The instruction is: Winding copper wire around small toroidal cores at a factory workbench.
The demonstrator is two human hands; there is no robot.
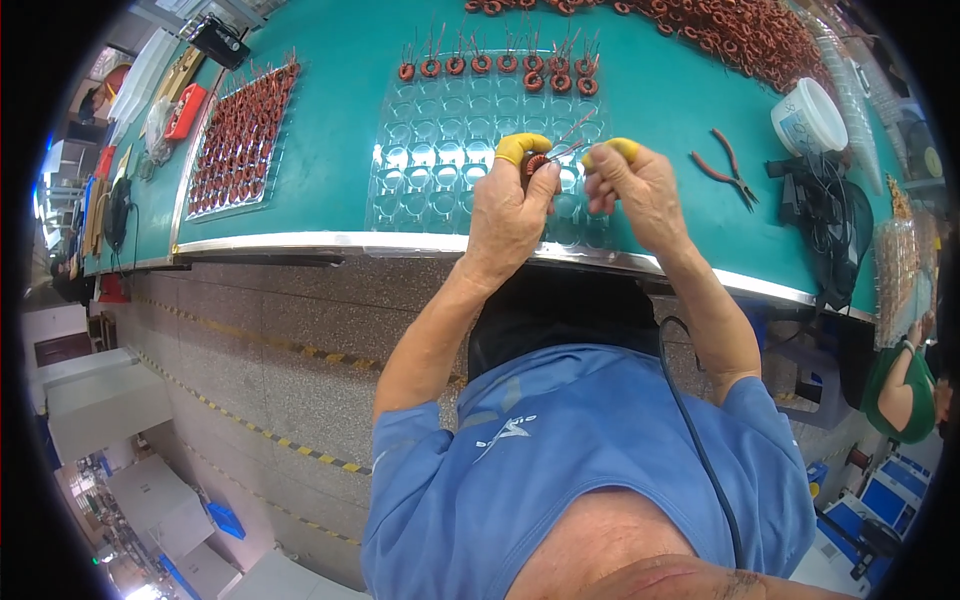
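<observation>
My left hand [510, 205] is closed on a wire-wound toroidal coil [536, 165], pinched between thumb and a forefinger in a yellow finger cover. Thin copper-coloured leads stick out of the coil toward the upper right. Beside it, to the right, my right hand [640, 190] has its thumb against a yellow-covered forefinger, the other fingers curled. It is slightly blurred, and whether a lead is between its fingertips is hidden. Both hands are above the near part of a clear plastic tray [425, 130] with round pockets. Several finished-looking coils [480, 64] stand with leads upright in its far rows.
On the green bench [335, 150], a second tray full of coils [240, 150] lies left. Red-handled pliers [725, 170] lie right, near a white bucket [808, 117] and a black device with cables [825, 195]. Loose coils [720, 35] are heaped at the far right. Another person's arm [893, 390] shows right.
</observation>
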